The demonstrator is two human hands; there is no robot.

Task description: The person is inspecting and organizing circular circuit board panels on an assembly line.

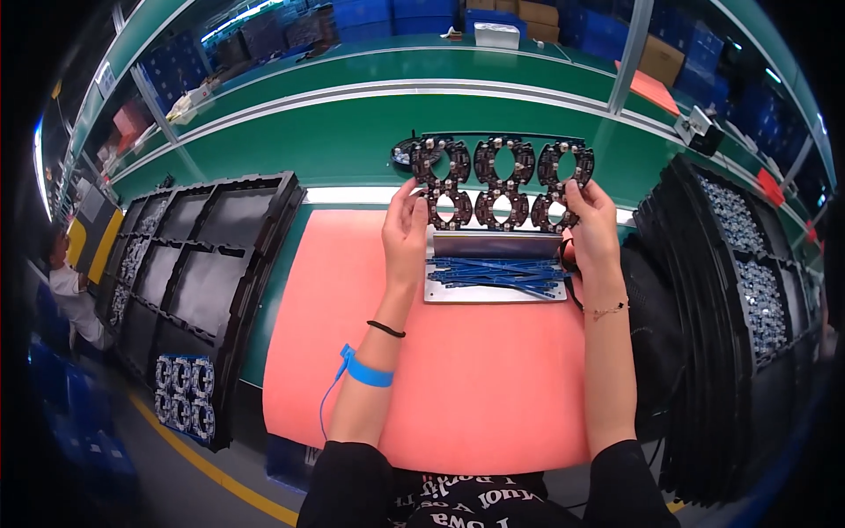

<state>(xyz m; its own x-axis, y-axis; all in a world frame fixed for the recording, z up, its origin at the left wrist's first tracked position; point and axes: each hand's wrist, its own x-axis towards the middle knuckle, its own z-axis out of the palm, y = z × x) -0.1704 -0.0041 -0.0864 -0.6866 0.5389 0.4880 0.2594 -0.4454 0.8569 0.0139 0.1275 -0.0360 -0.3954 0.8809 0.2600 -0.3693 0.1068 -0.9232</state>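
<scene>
Both my hands hold up a panel of circuit boards (pixel 504 167), dark, with two rows of ring-shaped boards joined together. My left hand (pixel 406 224) grips its left edge, and my right hand (pixel 592 220) has the right edge between thumb and fingers. Below the raised panel stands a metal fixture (pixel 440 295) with a pile of thin blue strips (pixel 493 275) on its plate. A pink mat (pixel 475 370) lies under the fixture and my forearms. My left wrist wears a blue band (pixel 370 373) with a cord.
To the left is a black compartment tray (pixel 198 282), with a blue-and-white board panel (pixel 185 396) at its near end. Stacked black trays (pixel 704 352) holding boards rise on the right. Behind the mat runs a green bench (pixel 326 150). A person (pixel 75 295) is at far left.
</scene>
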